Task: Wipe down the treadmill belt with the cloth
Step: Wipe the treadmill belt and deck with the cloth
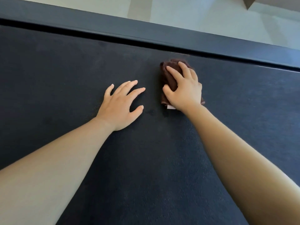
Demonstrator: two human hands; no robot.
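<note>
The dark textured treadmill belt (65,75) fills most of the view. A bunched dark brown cloth (168,75) lies on it, a little below the belt's far edge. My right hand (185,88) lies on top of the cloth, with the fingers curled over it and the thumb pinching its near side; a small white tag shows under the wrist. To the left of the cloth, my left hand (121,103) rests flat on the belt with its fingers spread, holding nothing.
A dark side rail (146,28) runs along the belt's far edge, with a narrow black gap between them. Beyond the rail is pale floor (203,12). A brown object's corner (248,2) shows at the top right.
</note>
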